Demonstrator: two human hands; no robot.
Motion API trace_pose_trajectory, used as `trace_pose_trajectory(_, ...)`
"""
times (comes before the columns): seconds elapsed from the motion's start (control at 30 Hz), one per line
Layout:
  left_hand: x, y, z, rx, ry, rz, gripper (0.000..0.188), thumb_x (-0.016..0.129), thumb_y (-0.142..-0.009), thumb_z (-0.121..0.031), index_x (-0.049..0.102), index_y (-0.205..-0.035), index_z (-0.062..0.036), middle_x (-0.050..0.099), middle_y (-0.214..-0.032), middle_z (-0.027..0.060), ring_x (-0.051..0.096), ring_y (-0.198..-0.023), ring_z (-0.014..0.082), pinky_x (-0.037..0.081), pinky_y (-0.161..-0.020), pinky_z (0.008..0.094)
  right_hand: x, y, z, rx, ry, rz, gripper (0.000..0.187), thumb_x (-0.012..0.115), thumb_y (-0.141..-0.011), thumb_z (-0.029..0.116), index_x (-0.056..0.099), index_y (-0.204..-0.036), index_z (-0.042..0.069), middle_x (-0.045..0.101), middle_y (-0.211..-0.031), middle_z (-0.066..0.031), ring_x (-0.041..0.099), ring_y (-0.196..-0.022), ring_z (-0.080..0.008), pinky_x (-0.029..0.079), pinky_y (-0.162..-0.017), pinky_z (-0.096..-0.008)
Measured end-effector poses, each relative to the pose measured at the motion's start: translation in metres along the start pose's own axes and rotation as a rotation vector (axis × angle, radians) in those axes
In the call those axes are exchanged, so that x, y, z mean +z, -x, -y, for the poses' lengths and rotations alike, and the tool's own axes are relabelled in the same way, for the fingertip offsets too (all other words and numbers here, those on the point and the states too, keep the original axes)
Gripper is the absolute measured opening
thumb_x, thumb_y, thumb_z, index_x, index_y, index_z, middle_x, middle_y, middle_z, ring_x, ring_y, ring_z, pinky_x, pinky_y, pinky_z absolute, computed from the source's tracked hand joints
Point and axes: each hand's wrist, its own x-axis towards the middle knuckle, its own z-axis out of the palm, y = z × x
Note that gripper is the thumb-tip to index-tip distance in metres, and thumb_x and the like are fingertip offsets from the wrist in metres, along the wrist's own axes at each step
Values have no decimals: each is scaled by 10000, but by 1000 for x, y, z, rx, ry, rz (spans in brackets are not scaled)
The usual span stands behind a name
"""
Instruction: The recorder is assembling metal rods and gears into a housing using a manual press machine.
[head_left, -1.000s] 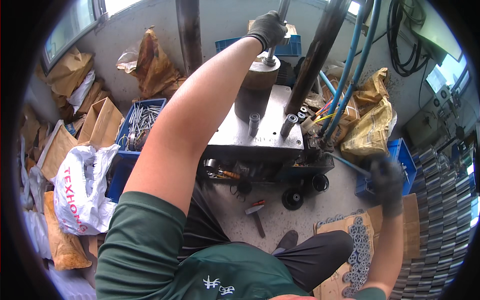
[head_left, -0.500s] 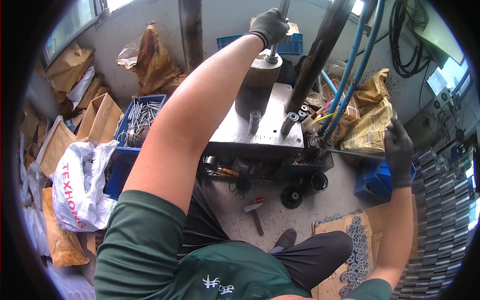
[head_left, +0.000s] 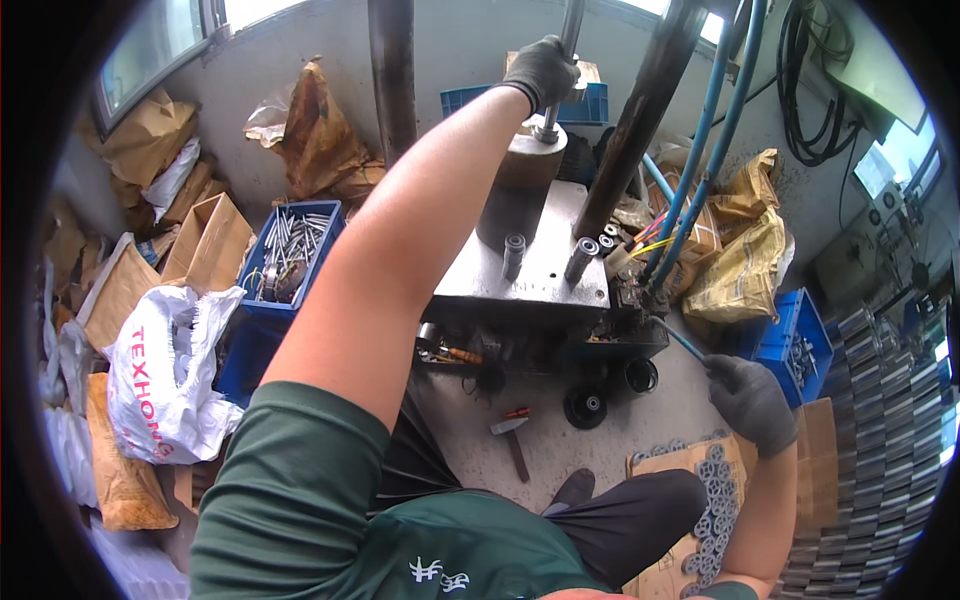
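Note:
My gloved left hand [head_left: 542, 73] is raised high, closed around an upright steel rod [head_left: 572, 28]. Under it the rod meets a thick metal cylinder [head_left: 518, 200] standing on a steel plate [head_left: 470, 275]. Two short posts with bearing-like ends, a left post [head_left: 513, 255] and a right post [head_left: 581, 258], rise from the plate's near side. At the right, my gloved right hand [head_left: 755, 400] is closed at the end of a thin bluish lever [head_left: 680, 337] that slopes down from the machine. Its fingertips are partly hidden.
A blue bin of metal rods [head_left: 300, 245] stands left, beside a white sack [head_left: 165, 370]. On the floor lie a hammer [head_left: 515, 450] and a round black part [head_left: 585, 408]. Flat ring parts [head_left: 713, 490] cover cardboard near my knee. A blue crate [head_left: 790, 335] stands right.
My right hand has moved down and toward the left, and the lever has swung from nearly level to a downward slope. My left hand stays on the rod; the view has shifted slightly.

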Motion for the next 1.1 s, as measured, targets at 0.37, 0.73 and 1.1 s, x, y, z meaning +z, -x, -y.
trace_pose_trajectory(0.37, -7, 10, -15, -22, 42, 36, 262, 734, -914, -189, 658, -1106, -29, 750, -992, 150, 758, -935, 264, 611, -882, 367, 44, 56, -44, -122, 282, 151, 258, 684, -856, 123, 766, -1081, 29, 748, -825, -188, 751, -772, -254, 588, -759, -371)
trace_pose_trajectory(0.73, -7, 6, -8, -33, 51, 51, 324, 738, -901, -247, 662, -1144, -47, 752, -1003, 161, 747, -957, 303, 589, -910, 400, 35, 50, -23, 31, 270, 228, 251, 679, -862, 159, 772, -1063, 41, 744, -961, -216, 720, -910, -402, 575, -862, -447)
trace_pose_trajectory(1.1, -2, 4, -7, -18, 20, 32, 322, 722, -897, -256, 678, -1136, -44, 757, -1005, 170, 740, -975, 321, 576, -923, 413, 33, 48, -25, -13, 190, 99, 265, 660, -871, 186, 773, -1072, 53, 732, -876, -232, 723, -844, -402, 584, -807, -465)
